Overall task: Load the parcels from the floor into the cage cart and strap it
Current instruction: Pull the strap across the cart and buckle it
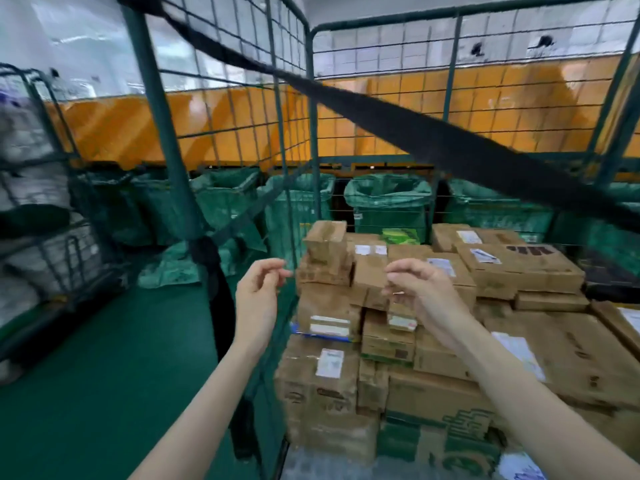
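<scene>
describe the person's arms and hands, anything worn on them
Both forearms are bare as far as the frame shows: no sleeves or gloves, and no watch or rings that I can make out on the left hand or the right hand. The picture is slightly blurred.

parcel labels: print too blurred to read
strap: both ends cut off by the edges
far-left cart: contents unclear

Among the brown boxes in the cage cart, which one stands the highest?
The small box at the far left corner of the stack, next to the cart's left mesh wall. Its top rises above all the other boxes, which lie lower and flatter.
</scene>
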